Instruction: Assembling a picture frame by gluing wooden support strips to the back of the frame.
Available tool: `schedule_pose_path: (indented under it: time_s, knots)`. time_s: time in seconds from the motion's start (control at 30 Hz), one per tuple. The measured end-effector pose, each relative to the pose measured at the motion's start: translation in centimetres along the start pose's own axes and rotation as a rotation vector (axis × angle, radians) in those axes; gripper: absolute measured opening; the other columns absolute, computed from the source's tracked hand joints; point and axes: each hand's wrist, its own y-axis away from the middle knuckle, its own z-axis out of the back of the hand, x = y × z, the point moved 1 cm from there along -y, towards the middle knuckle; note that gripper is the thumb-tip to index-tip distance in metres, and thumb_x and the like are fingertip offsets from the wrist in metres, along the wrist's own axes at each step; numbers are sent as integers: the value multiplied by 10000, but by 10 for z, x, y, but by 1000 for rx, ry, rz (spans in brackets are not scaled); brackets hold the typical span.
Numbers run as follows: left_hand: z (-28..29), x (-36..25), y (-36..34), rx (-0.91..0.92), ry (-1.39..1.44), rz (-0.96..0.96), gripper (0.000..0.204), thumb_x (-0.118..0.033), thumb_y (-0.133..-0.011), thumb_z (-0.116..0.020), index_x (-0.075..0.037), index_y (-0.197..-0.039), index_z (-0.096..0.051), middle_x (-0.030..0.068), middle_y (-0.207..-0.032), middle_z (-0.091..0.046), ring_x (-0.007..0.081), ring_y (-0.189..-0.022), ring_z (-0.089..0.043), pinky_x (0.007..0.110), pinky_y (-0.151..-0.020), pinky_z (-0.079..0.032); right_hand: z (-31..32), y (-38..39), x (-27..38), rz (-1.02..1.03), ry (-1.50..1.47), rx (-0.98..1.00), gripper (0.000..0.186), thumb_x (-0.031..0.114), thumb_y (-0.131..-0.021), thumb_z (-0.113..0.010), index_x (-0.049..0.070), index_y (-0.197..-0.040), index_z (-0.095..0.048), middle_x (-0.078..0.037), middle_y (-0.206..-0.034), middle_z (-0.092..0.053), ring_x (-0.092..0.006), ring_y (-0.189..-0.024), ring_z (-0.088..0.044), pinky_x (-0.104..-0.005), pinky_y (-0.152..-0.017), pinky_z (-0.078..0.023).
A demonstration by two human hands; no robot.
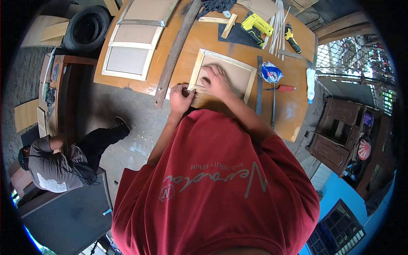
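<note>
"How's your wooden frame (229, 59)?"

"It's pale, with one tan board (238, 81) inside, on the orange table (291, 114). My left hand (180, 98) pinches its near left corner. My right hand (217, 84) bends loosely over it; I can't tell if it's holding anything."

"Any packets?"

"One blue-and-white packet (271, 72). Can't see inside. Two yellow power tools (257, 26)."

Your left head-worn fisheye looked steeply down and forward, with your red shirt (216, 208) near and the orange-brown table (291, 111) farther off
</note>
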Motion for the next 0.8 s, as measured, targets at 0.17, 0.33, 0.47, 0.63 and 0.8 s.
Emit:
schedule_pose_path:
  time_s: [0.17,0.33,0.47,0.63,0.8]
  knots:
    - [-1,-4,0,-17,39,34,338,-220,-763,-884,3,-960,-723,136,-852,-667,317,-811,-646,430,-759,-534,13,-45,-23,-1,70,-129,458,200,-882,-716,105,-1318,-616,-99,-1341,-574,-316,-1259,-530,-473,-1063,-430]
    - [-1,1,1,-8,23,40,352,-182,-800,-884,32,-1035,-733,126,-895,-696,232,-752,-660,352,-697,-554,19,-81,-39,-124,123,-4,563,188,-865,-742,122,-1402,-585,-118,-1374,-615,-341,-1267,-554,-477,-1091,-438]
    - [-1,2,0,20,73,85,348,-173,-797,-885,35,-1031,-734,123,-899,-696,226,-757,-657,350,-705,-553,19,-91,-48,-99,122,43,571,189,-868,-742,135,-1412,-577,-110,-1357,-645,-331,-1257,-572,-477,-1089,-441]
    - [3,-4,-2,37,88,112,338,-182,-800,-879,28,-1024,-737,123,-888,-689,233,-758,-652,356,-712,-550,18,-95,-54,-87,95,47,550,163,-866,-736,154,-1395,-586,-64,-1236,-712,-317,-1210,-608,-477,-1060,-452]
    - [6,-9,-2,45,37,110,322,-177,-788,-878,17,-1006,-742,127,-874,-685,254,-783,-653,366,-730,-545,17,-96,-56,-70,82,54,536,150,-863,-735,171,-1380,-595,-55,-1203,-718,-313,-1173,-624,-480,-1038,-461]
